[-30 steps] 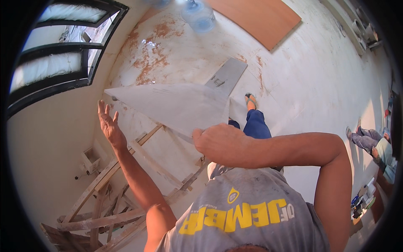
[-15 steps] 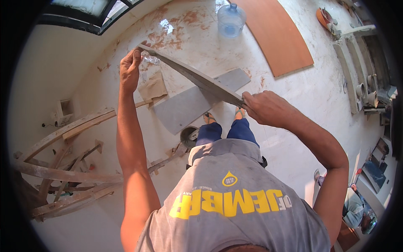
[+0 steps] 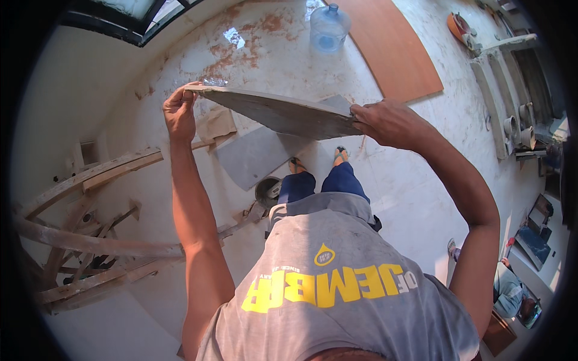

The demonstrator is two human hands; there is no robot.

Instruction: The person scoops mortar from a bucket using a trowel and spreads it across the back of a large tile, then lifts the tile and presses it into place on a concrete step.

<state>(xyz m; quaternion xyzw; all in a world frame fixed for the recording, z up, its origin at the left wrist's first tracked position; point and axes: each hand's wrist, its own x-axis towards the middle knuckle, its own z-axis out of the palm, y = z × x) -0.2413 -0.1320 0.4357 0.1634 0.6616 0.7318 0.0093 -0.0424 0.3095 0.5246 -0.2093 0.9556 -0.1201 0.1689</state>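
Observation:
A large, thin grey tile (image 3: 277,113) is held up in the air between my two hands, tilted so its darker flat face shows. My left hand (image 3: 179,115) pinches its far left corner, with the thumb on the near side. At its right end, my right hand (image 3: 388,123) is closed around the edge, fingers partly hidden. Below, on the floor in front of my feet, lies a flat grey slab (image 3: 244,159), partly covered by the raised tile. A bucket (image 3: 267,191) with something grey in it stands beside my left leg.
Wooden beams (image 3: 120,171) crowd the left side. Brown paper or card (image 3: 217,124) lies beyond the slab. A clear water jug (image 3: 330,30) and an orange-brown board (image 3: 394,54) are farther off. At right are grey moulded pieces (image 3: 497,99) and another person (image 3: 510,292).
The tile has turned, so more of its broad face shows. My left hand has come down and slightly left; my right hand has risen and moved right.

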